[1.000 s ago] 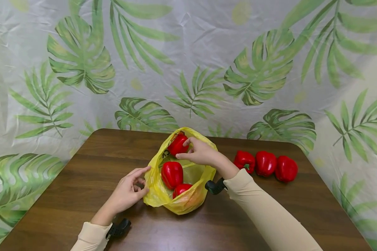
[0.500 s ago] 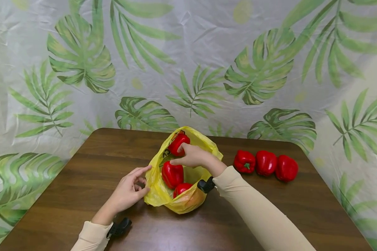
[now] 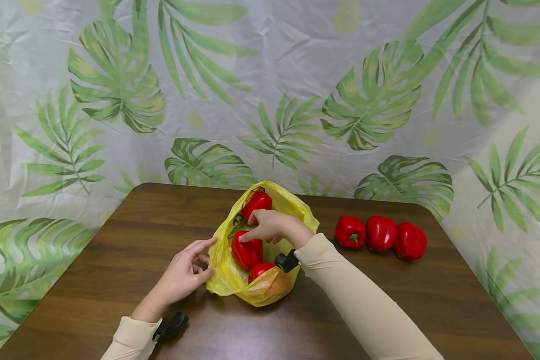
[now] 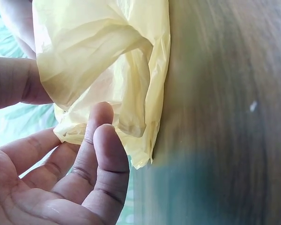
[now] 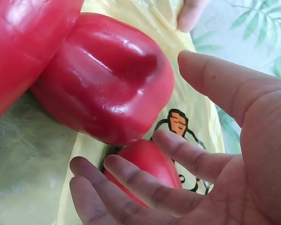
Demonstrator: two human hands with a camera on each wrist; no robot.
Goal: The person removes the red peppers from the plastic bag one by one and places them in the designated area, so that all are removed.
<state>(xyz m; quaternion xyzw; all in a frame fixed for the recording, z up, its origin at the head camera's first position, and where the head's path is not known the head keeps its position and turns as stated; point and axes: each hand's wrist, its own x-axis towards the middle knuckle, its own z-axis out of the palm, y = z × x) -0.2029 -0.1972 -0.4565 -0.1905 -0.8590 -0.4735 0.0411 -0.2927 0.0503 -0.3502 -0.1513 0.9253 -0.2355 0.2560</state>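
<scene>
A yellow plastic bag lies with its mouth facing up on the table. Inside are a back red bell pepper, a middle one and a front one. My left hand holds the bag's left rim, some fingers in front of the plastic and others behind it in the left wrist view. Inside the mouth, my right hand reaches over the middle pepper. Its thumb and fingers spread apart around that bell pepper in the right wrist view, without closing on it.
Three more red bell peppers stand in a row to the right of the bag: a left one, a centre one and a right one. Behind the brown wooden table hangs a leaf-patterned cloth.
My right hand has moved from beside the back pepper down and slightly left, over the middle pepper. The left hand keeps its place at the rim.
</scene>
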